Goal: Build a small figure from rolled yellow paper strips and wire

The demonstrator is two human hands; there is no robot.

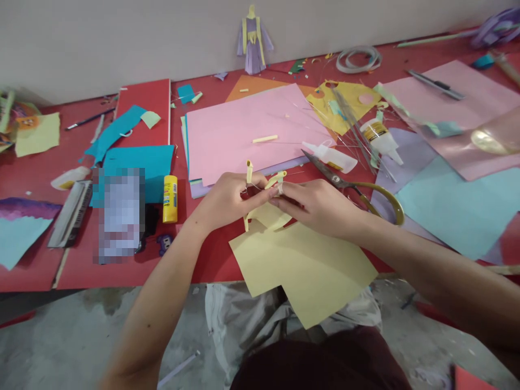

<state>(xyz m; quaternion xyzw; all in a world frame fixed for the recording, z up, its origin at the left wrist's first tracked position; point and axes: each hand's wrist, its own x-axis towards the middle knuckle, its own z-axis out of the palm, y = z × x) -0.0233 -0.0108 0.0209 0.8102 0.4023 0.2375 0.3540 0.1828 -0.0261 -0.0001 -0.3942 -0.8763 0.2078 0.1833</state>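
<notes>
My left hand [225, 199] and my right hand [319, 206] meet above the near edge of the red table [134, 268]. Both pinch small pale yellow paper strips [276, 179] that curl up between the fingertips; one strip end [249, 169] sticks up above my left fingers. A thin wire seems to run between the hands. Under them lies a cut sheet of pale yellow paper [304, 271] that hangs over the table edge onto my lap.
Scissors [353, 187] lie just right of my hands. A pink paper stack [247, 130], glue bottles [331, 157] [379, 138], a yellow glue stick [170, 199], teal sheets [459, 208] and thin wires cover the table. A paper doll [254, 40] stands at the wall.
</notes>
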